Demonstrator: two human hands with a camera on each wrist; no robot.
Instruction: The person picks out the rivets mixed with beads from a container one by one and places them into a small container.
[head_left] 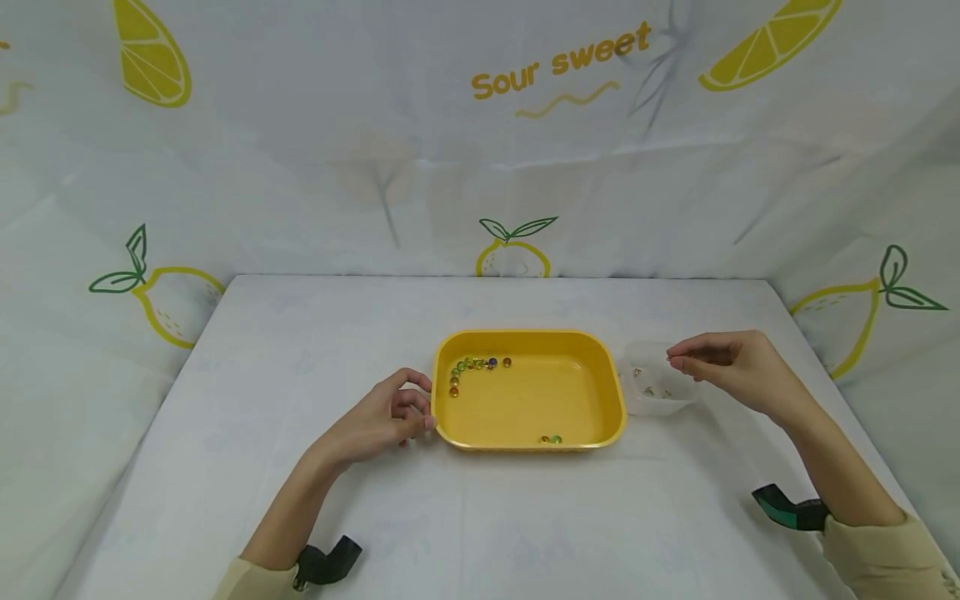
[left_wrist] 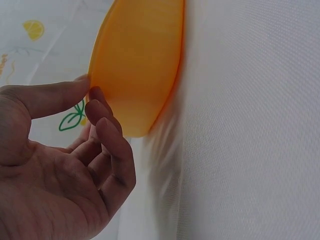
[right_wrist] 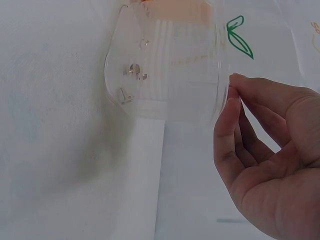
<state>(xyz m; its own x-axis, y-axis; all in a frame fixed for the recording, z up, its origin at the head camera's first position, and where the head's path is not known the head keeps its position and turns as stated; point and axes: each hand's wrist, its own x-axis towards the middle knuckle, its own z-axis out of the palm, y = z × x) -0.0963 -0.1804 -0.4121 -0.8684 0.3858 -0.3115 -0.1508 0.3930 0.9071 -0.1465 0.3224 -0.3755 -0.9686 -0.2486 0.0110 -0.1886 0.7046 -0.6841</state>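
Note:
A yellow rectangular tray point(head_left: 536, 408) lies in the middle of the table. At its left end my left hand point(head_left: 390, 421) pinches the rim between thumb and fingers, the other fingers loosely curled. Inside the tray, several coloured glass marbles point(head_left: 455, 382) line the far left corner, and a few marbles point(head_left: 556, 439) sit by the near edge. Right of the tray stands a clear plastic container point(head_left: 648, 407) with several small metallic, tack-like pieces point(right_wrist: 134, 70). Over its right rim, my right hand point(head_left: 738, 371) has thumb and forefinger pinched together on something tiny, mostly hidden by the fingertips.
A white cloth covers the table point(head_left: 300, 350), and a lemon-printed curtain point(head_left: 337, 167) hangs behind and at both sides. Dark wrist mounts point(head_left: 791, 508) sit on both forearms. The clear container stands right against the tray's right end.

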